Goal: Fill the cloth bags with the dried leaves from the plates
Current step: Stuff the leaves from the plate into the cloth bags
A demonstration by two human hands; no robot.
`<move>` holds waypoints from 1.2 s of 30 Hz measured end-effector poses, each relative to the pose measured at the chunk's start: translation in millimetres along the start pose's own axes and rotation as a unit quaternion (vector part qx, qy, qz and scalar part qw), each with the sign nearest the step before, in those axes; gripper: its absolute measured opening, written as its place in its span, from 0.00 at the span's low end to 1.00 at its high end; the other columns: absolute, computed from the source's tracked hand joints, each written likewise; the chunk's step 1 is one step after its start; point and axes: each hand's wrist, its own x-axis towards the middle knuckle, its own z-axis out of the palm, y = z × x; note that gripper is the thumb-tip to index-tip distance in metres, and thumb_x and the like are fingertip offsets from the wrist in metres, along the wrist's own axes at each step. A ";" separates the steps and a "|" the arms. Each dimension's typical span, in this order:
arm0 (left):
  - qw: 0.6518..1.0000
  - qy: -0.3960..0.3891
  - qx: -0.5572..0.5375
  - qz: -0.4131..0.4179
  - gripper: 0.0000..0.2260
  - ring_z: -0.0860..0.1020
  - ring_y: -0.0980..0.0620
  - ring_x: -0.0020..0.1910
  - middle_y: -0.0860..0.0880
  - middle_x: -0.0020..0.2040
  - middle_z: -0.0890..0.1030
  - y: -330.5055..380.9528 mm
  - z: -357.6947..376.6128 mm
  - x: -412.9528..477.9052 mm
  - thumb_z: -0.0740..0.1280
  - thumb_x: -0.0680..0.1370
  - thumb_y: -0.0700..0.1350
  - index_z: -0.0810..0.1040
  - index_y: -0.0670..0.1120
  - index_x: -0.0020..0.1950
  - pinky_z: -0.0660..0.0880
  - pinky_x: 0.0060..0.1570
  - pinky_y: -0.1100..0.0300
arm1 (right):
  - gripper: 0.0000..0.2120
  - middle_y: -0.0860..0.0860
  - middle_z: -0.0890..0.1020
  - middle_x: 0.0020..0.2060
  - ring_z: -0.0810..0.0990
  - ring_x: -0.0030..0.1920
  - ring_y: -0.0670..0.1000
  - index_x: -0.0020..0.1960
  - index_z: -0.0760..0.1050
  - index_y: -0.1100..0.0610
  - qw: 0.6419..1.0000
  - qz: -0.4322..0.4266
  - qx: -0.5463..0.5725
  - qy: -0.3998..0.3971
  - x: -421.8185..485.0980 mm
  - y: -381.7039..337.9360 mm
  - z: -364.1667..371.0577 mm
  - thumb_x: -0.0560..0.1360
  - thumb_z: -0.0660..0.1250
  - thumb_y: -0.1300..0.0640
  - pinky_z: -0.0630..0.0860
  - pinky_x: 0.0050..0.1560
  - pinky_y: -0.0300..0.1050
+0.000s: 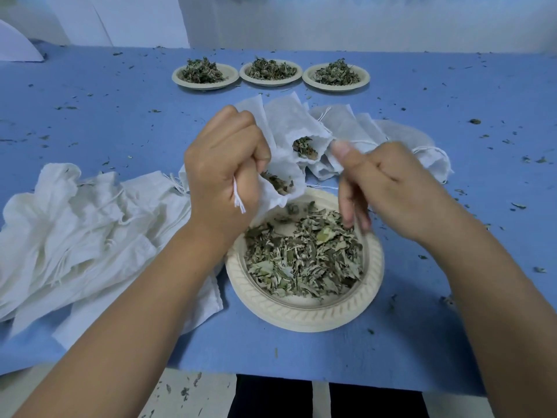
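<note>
The blue counter (105, 95) carries a heap of empty white cloth bags (75, 236) at your left, presumably kept within reach. The round beige paper plate (301, 315) of dried green leaves (301, 257) sits under your work, likely to catch spills. Your left hand (223, 164) clenches a small white drawstring bag (297, 184), its mouth over the plate's far rim. Your right hand (382, 188) dips into the leaves; it is blurred, so its grasp cannot be told.
</note>
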 end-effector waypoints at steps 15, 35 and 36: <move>1.000 0.002 -0.006 -0.008 0.12 0.60 0.48 0.29 0.43 0.25 0.65 -1.5 -0.4 0.4 0.52 0.63 0.27 0.66 0.42 0.27 0.57 0.33 0.59 | 0.16 0.40 0.74 0.46 0.69 0.41 0.25 0.56 0.80 0.49 0.968 -0.074 -0.146 -0.191 4.4 -3.8 23.6 0.69 0.75 0.56 0.62 0.43 0.22; 1.000 0.002 -0.006 -0.007 0.11 0.60 0.48 0.29 0.44 0.25 0.64 -3.2 -0.8 1.0 0.52 0.63 0.27 0.66 0.42 0.28 0.57 0.32 0.58 | 0.15 0.42 0.78 0.45 0.77 0.44 0.49 0.50 0.81 0.43 0.970 -0.013 -0.083 -0.228 2.1 -3.9 11.1 0.66 0.78 0.54 0.75 0.51 0.49; 1.000 0.001 -0.006 -0.008 0.11 0.60 0.48 0.29 0.44 0.25 0.65 -3.3 -1.0 1.1 0.52 0.63 0.27 0.66 0.42 0.28 0.57 0.32 0.58 | 0.13 0.42 0.79 0.45 0.78 0.44 0.50 0.49 0.81 0.44 0.973 -0.016 -0.078 -0.217 2.8 -3.5 12.3 0.66 0.78 0.55 0.76 0.51 0.51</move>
